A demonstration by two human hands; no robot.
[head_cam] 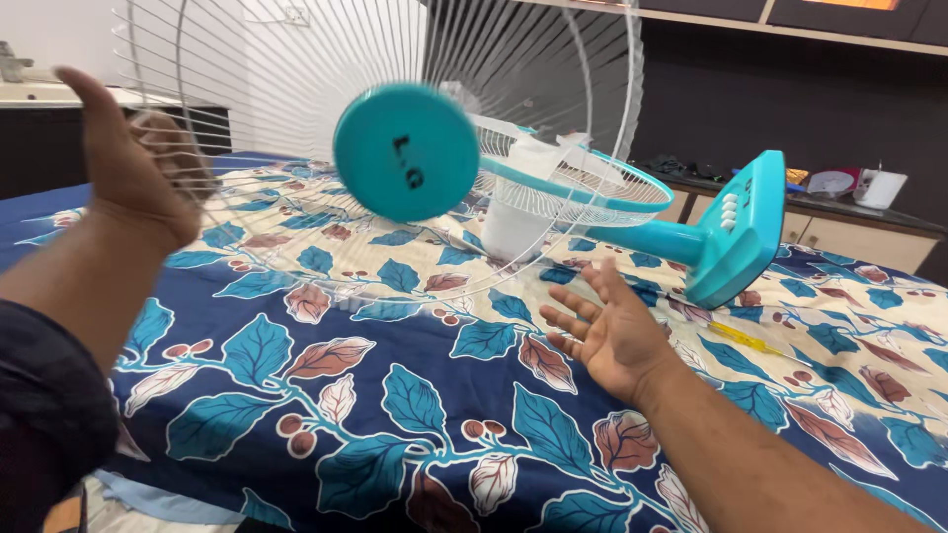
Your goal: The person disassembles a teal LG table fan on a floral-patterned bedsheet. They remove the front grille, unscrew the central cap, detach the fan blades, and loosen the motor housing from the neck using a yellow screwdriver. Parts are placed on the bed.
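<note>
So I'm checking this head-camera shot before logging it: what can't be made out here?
- Front fan grille: its top and upper rim are cut off by the picture's upper edge.
- Left hand: its fingers lie behind the wires, so the grip on the rim is unclear.
- Fan body: the round teal cap and the wires hide its motor end.
- Small things on the counter: too small and dim to identify.
- Right hand: open and holding nothing.

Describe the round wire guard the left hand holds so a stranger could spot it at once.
Start at the bed's leaf-patterned sheet. Above it, the left hand holds up the front fan guard: a round cage of thin white wires. Its solid teal centre disc distinguishes it from the fan body lying behind.
</note>
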